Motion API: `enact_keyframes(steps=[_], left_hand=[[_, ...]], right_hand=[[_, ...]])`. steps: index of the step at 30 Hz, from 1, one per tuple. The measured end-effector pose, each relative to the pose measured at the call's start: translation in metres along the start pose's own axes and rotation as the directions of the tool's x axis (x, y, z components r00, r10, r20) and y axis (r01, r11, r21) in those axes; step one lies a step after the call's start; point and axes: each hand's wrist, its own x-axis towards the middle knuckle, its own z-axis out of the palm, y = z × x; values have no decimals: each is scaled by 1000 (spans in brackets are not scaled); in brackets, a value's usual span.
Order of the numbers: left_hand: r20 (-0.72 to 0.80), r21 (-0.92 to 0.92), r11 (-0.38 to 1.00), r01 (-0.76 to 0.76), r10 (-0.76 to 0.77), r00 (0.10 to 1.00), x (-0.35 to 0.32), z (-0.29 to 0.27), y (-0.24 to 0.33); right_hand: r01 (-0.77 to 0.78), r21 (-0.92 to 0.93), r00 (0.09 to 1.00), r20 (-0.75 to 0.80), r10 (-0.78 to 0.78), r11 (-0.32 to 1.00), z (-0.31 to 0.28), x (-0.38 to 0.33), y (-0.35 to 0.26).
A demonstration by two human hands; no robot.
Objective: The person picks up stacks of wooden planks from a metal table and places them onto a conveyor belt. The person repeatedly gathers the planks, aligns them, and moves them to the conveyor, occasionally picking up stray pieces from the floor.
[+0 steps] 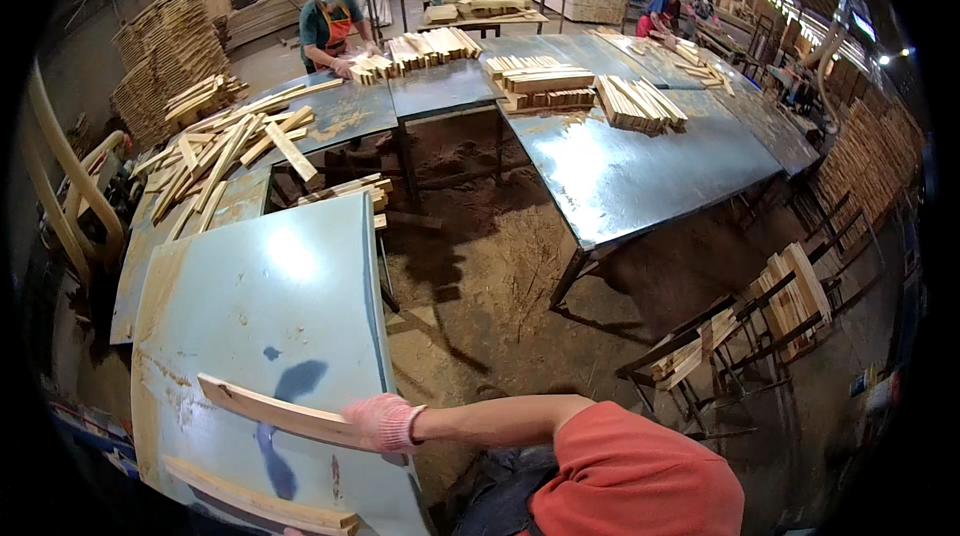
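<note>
My right hand (pixel 383 423), in a pale pink knitted glove, is closed round the near right end of a wooden strip (pixel 275 412). The strip slants away to the left, above the pale blue sheet-topped table (pixel 330 276). A second wooden strip (pixel 255 498) lies closer to me, along the lower edge of the view. Just beneath its right end a sliver of what looks like my left hand (pixel 292 532) shows; its fingers are hidden.
Loose wooden strips (pixel 225 156) are heaped on the adjoining table. Stacked strips (pixel 640 103) stand on the metal-topped table (pixel 650 171) across the gap. Two co-workers (pixel 328 21) (pixel 660 16) stand at the far tables. A rack with wood pieces (pixel 790 291) is at right.
</note>
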Motion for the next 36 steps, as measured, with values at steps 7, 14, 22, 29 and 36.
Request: enact_keyframes(steps=[7,14,22,29,36], left_hand=[[-22,-261,945,-196,197,980,-30,135,133],[489,-334,844,-421,536,688,-107,369,229],[931,-278,894,353,159,329,-166,555,322],[978,-156,908,389,88,187,-139,703,292],[987,-102,930,353,50,153,-106,872,331]], right_hand=[[78,352,990,-135,-31,933,-72,-68,136],[-87,593,855,-367,365,801,-168,-127,314],[162,708,325,-696,640,687,-252,-165,432],[86,865,172,-501,848,494,-292,-96,558],[332,932,156,-204,966,143,-360,-21,643]])
